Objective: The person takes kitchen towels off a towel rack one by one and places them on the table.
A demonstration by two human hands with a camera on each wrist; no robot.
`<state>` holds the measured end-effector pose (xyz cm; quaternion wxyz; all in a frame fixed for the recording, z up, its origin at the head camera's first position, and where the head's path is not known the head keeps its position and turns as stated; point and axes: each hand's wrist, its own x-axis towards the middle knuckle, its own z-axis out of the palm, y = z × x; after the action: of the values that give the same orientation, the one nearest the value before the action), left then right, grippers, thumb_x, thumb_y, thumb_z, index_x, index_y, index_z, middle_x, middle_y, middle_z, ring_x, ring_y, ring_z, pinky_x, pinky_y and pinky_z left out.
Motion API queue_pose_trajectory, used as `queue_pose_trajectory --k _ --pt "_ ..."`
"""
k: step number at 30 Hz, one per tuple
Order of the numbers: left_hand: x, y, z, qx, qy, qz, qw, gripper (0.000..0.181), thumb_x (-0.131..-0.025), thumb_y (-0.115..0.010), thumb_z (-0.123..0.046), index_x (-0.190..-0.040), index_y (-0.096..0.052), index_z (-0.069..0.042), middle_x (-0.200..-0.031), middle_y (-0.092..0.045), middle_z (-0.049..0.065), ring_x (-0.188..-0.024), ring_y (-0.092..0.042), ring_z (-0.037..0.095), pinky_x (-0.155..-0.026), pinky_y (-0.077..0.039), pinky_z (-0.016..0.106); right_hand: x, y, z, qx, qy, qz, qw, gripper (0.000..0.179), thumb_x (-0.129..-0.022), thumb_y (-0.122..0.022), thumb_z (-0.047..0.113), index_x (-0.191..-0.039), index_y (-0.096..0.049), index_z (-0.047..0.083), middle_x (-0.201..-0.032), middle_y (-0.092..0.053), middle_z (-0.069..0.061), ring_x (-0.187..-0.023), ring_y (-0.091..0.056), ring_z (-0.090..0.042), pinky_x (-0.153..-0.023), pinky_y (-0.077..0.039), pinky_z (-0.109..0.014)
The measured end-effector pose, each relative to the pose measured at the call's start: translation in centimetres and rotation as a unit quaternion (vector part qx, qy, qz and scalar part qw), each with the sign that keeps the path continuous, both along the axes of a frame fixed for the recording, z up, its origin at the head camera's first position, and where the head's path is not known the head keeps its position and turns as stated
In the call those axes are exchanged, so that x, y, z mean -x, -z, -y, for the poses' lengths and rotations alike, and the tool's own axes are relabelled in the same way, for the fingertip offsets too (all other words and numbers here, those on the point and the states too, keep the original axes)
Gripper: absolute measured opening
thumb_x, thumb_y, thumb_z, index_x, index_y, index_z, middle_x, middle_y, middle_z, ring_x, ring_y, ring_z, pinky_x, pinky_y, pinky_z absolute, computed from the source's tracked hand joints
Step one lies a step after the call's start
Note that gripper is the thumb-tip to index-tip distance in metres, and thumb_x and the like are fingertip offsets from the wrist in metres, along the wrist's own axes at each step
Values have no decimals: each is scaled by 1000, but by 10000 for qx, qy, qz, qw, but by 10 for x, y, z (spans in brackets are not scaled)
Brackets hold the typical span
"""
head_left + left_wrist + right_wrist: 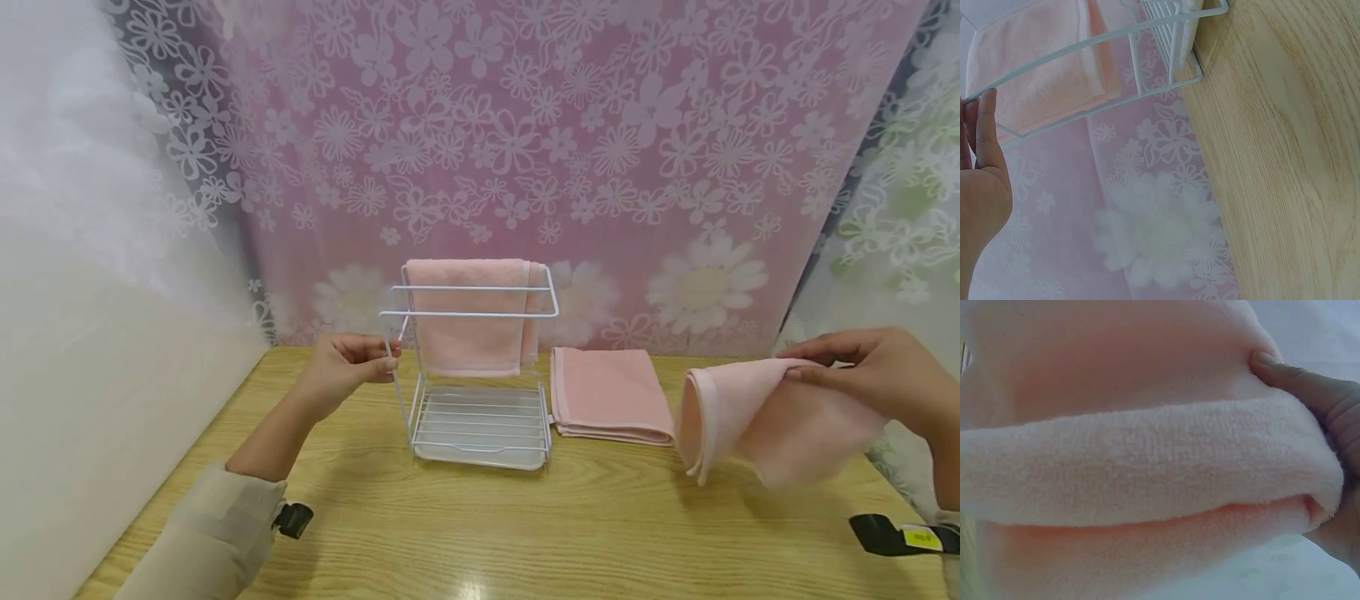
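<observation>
A white wire rack (480, 315) stands on the table, and a pink towel (468, 346) hangs over its rear top bar. At its left side, my left hand (337, 372) pinches the upright wire between thumb and fingers; the left wrist view shows the same fingers (987, 128) against the white wire (1085, 44). Off to the right, my right hand (873, 367) grips a second pink towel (780, 421), partly folded and drooping above the table. Close up in the right wrist view, the thumb (1279, 369) presses on this soft towel (1147, 462).
A third pink towel (611, 396) lies folded flat beside the rack. The rack's base holds a whitish tray (480, 460) under its wires. Behind the wooden table (480, 533) hangs a pink flowered curtain (517, 167); a white wall (112, 275) borders the left.
</observation>
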<state>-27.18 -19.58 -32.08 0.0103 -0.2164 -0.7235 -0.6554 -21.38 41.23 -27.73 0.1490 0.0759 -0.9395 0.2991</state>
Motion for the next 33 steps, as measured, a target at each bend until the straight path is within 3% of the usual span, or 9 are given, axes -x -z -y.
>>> queue_pose_trajectory --k 4,11,18,23,25,31,33 --pt "0 -1 0 -32 0 42 10000 16 -87 -72 1 -103 -75 0 -103 -72 7 -91 -70 18 -79 -61 38 9 9 -8 -128 -140 174 9997 23 -86 -77 27 -103 -78 10 -89 -73 7 -82 -53 17 -59 -49 -10" --pt "-1 -1 1 -83 46 94 9999 15 -87 -72 2 -101 -76 -2 -101 -73 3 -90 -70 18 -79 -60 39 33 32 -19 -581 -99 94 9982 26 -88 -76 28 -104 -77 8 -85 -71 3 -72 -54 2 -54 -46 -19" --pt "-2 -3 0 -53 23 112 9999 16 -87 -71 1 -101 -76 -5 -102 -73 2 -92 -69 16 -80 -60 38 57 42 -29 -796 4 72 9968 29 -91 -72 27 -110 -75 5 -92 -71 -12 -76 -50 9 -57 -49 -22" --pt "-2 -3 0 -68 34 116 9999 16 -88 -71 2 -100 -76 -7 -101 -73 1 -92 -70 16 -80 -60 38 72 47 -31 -977 -51 -29 9952 27 -91 -71 23 -109 -75 3 -95 -71 -19 -80 -63 -17 -57 -50 -26" --pt "-1 -2 0 -76 54 102 9999 16 -88 -71 2 -101 -76 -6 -101 -73 1 -92 -70 17 -80 -60 39 77 51 -31 -1016 -97 -104 9947 25 -91 -71 20 -107 -75 2 -93 -71 -20 -80 -64 -26 -57 -50 -26" --pt "1 1 1 -146 109 39 9998 15 -88 -71 1 -101 -76 -4 -102 -73 3 -92 -69 17 -80 -60 38 93 66 -30 -1161 -147 -329 9926 20 -89 -73 16 -105 -76 3 -77 -72 -9 -64 -57 -13 -53 -43 -26" --pt "0 1 1 -159 117 34 9998 16 -88 -71 1 -99 -77 -7 -102 -73 3 -92 -69 17 -80 -60 38 97 71 -29 -1197 -137 -395 9919 20 -89 -73 15 -105 -76 3 -77 -72 -11 -64 -61 -22 -56 -49 -34"
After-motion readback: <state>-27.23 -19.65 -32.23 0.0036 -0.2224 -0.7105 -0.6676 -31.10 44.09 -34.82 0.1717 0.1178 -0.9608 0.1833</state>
